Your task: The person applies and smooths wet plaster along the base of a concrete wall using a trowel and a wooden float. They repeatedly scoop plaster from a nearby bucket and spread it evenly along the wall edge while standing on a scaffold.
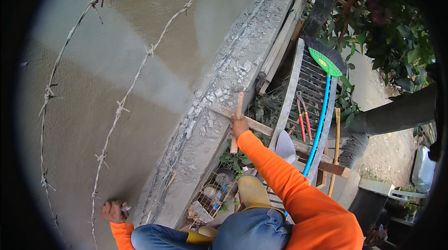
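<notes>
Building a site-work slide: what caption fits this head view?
Left hand with a small tool on the plastered wall; right hand grips a wooden handle atop the broken wall top.

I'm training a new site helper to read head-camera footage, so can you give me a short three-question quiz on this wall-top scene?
1. True or false: the right hand grips a wooden stick that stands by the rubble-strewn wall top.
2. What colour is the head of the broom that leans on the ladder?
A. red
B. green
C. yellow
3. Fill in: the left hand holds a small tool against the ____ wall face, near the barbed wire.

Key: 1 true; 2 B; 3 plastered (grey, smooth).
</notes>
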Motion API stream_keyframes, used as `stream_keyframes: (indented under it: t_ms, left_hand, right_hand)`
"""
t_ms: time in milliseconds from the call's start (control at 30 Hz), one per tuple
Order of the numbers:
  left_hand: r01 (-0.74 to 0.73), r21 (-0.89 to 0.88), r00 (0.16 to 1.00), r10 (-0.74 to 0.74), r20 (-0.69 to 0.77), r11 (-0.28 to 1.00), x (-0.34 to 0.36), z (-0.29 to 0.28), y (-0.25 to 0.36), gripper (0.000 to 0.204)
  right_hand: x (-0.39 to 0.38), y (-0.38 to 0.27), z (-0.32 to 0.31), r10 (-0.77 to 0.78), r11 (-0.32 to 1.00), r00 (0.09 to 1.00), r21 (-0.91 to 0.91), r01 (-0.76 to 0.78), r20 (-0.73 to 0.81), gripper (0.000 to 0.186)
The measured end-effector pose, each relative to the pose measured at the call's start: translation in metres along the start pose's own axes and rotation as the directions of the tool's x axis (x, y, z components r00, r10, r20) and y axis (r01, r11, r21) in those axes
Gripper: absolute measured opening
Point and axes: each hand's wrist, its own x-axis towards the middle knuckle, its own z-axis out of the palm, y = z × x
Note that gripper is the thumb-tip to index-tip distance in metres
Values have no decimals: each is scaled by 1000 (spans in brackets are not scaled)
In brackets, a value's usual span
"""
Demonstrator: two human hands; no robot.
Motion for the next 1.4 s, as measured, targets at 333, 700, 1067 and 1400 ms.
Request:
stream_keyframes:
  t_ms: [333, 700, 1067, 1400]
  left_hand:
    - [-11, 26, 999, 12, -37, 1000, 0, 3, 0, 31]
    - [-45, -55, 994, 40, -100, 997, -13, 13, -14, 28]
    - [-25, -80, 998, 21, -54, 996, 15, -7, 5, 29]
    - [116, -315, 810, 94, 579, 942, 83, -16, 46, 26]
  right_hand:
    - [26, -12, 26, 155, 983, 986, -108, -148, 65, 32]
    - [-52, -34, -52, -340, 741, 918, -542, 396, 205, 34]
    - [-114, -75, -285, -781, 338, 575, -939, 65, -241, 28]
    - [-106, -101, -162, -643, 83, 564, -685, 724, 518, 15]
